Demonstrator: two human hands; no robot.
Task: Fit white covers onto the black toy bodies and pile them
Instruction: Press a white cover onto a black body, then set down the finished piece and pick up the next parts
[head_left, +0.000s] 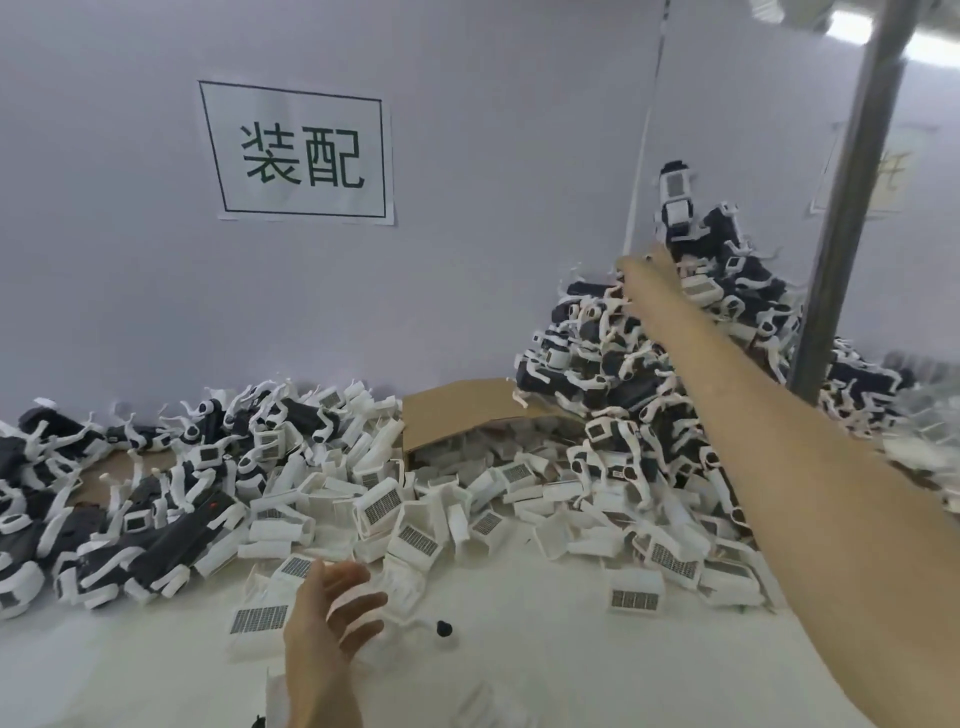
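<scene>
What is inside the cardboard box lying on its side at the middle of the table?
White covers fill the open mouth of the cardboard box and spill onto the table. Its top flap shades the deeper part, so what lies further in cannot be seen.

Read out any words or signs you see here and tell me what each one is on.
"装配": framed paper sheet taped to the wall.
Second paper sheet at right, behind the pole: faint, partly hidden, unreadable.
Dark grids on the white covers: pattern only, no readable text.
</scene>
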